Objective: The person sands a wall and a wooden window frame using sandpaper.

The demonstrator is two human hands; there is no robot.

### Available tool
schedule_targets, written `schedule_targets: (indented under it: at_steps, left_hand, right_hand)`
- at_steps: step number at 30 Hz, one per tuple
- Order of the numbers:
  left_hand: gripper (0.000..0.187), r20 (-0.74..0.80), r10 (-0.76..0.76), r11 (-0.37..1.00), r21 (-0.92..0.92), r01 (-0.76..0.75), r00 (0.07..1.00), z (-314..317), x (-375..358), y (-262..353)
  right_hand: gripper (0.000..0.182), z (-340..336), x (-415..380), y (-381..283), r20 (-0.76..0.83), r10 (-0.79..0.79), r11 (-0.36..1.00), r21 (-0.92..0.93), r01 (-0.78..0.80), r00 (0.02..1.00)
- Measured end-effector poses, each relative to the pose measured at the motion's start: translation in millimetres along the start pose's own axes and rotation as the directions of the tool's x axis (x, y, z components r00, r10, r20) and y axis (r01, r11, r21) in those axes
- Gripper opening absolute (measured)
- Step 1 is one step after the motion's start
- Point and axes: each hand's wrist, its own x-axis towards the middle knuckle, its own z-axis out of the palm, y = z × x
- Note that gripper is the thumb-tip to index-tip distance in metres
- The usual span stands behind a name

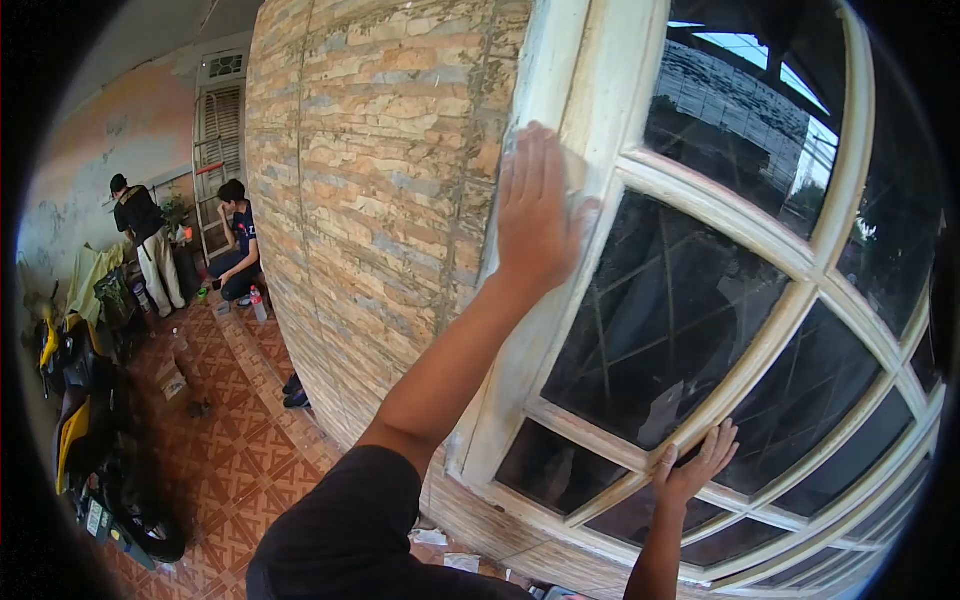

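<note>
My left hand lies flat against the left upright of the white window frame, fingers pointing up and thumb out to the right. Between its index finger and thumb shows a pale flat sheet, like sandpaper, pressed to the wood; most of it is hidden under the palm. Lower and to the right, my right hand rests with spread fingers on a curved-looking glazing bar and holds nothing. Dark glass panes fill the frame, with reflections in them. The frame's paint looks worn and patchy.
Stone-patterned tiles cover the wall left of the window. Further back, one person stands and another crouches near a bottle. A yellow and black motorcycle stands at left on the patterned floor. Paper scraps lie below.
</note>
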Motion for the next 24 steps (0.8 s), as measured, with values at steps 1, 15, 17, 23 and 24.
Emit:
schedule_targets:
  at_steps: [1, 15, 17, 23, 24]
  left_hand:
    - [0.076, -0.013, 0.008, 1.000, -0.001, -0.008, 1.000, 0, 4, 0]
    - [0.081, 0.119, 0.069, 0.991, -0.123, -0.054, 0.991, -9, -54, 6]
    - [0.083, 0.005, 0.116, 0.983, -0.142, -0.114, 0.993, -3, 4, 2]
    - [0.086, 0.037, 0.074, 0.992, -0.103, -0.070, 0.997, 1, 14, 18]
    - [0.087, 0.082, 0.079, 0.990, -0.124, -0.069, 0.993, -1, -4, 22]
  right_hand:
    - [0.060, 1, 0, 0, 0.008, 0.002, 1.000, 0.003, -0.002, 1.000]
    - [0.070, 8, -4, 7, -0.046, -0.022, 0.997, -0.069, 0.019, 0.999]
    - [0.069, 7, -2, 7, -0.048, -0.027, 0.998, -0.063, 0.024, 0.999]
    - [0.067, 7, -1, 7, -0.075, -0.045, 0.997, -0.073, 0.040, 0.996]
    - [0.066, 7, 0, 7, -0.085, -0.053, 0.997, -0.061, 0.048, 0.995]
